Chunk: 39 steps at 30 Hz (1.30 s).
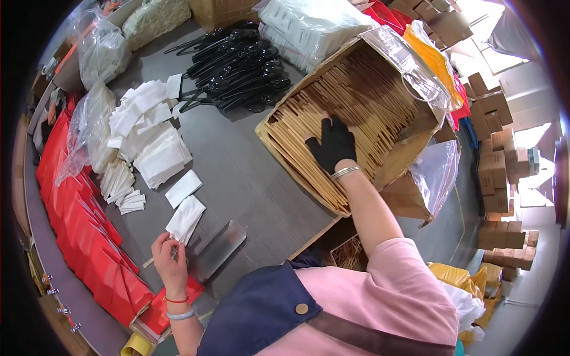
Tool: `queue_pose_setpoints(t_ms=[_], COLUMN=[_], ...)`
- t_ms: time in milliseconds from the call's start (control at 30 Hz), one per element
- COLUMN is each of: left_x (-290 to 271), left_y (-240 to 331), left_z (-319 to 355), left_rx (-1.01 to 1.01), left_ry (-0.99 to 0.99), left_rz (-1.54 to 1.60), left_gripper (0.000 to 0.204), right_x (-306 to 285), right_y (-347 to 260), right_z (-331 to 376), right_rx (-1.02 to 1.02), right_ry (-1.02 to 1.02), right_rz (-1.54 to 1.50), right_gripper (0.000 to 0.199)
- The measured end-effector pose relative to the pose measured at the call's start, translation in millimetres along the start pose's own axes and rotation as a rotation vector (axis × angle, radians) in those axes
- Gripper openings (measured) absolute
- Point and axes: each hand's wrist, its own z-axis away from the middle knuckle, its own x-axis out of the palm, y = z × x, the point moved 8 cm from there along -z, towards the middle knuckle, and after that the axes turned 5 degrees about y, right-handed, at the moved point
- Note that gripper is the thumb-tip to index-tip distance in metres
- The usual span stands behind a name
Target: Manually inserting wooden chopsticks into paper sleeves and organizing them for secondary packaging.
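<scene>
My left hand (171,264) is closed, thumb and fingers pinched at the lower end of a folded white paper napkin (186,218). A small thin pale strip pokes out beside its fingers, too small to name. My right hand (333,144), in a black fingerless glove, lies with fingers apart on thin wooden chopsticks (303,133). They fill a tilted cardboard box (380,185) in rows; its fingertips touch the top layer. Close to my left hand lies a shiny, see-through flat sleeve or tray (221,251). More folded napkins (161,159) are piled farther up the table.
Black wrapped plastic cutlery (243,68) is heaped at the far middle, beside clear-wrapped white packs (314,26). Red packets (83,219) overlap along the left edge. Clear plastic bags (98,113) lie behind the napkins. Stacked cartons (496,166) stand on the right.
</scene>
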Motion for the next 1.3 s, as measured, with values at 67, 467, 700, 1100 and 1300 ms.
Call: queue_pose_setpoints(t_ms=[67, 467, 700, 1100, 1300], left_x=[2.4, 13.9, 14.9, 22.0, -1.4], left_y=[4.2, 11.6, 6.3, -6.8, 19.2], left_z=[-2.2, -5.4, -6.2, -8.8, -15.7], left_rx=[0.056, 0.179, 0.057, -0.066, 0.168], left_ry=[0.015, -0.024, -0.002, -0.152, 0.053], left_rz=[-0.030, -0.072, -0.047, 0.055, 0.023], left_gripper=[0.013, 0.019, 0.033, 0.013, 0.021], right_x=[-6.1, -57.5, -29.2, -18.3, -37.9], right_y=[-8.9, 139.5, 92.9, 60.2, 15.3], right_z=[6.7, 39.2, 64.4, 78.0, 124.7], right_rx=[0.040, 0.375, 0.217, 0.051, -0.011], right_ry=[0.003, 0.392, 0.166, 0.265, 0.515], right_rz=[0.059, -0.565, -0.449, -0.128, -0.536], right_gripper=[0.077, 0.036, 0.038, 0.024, 0.020])
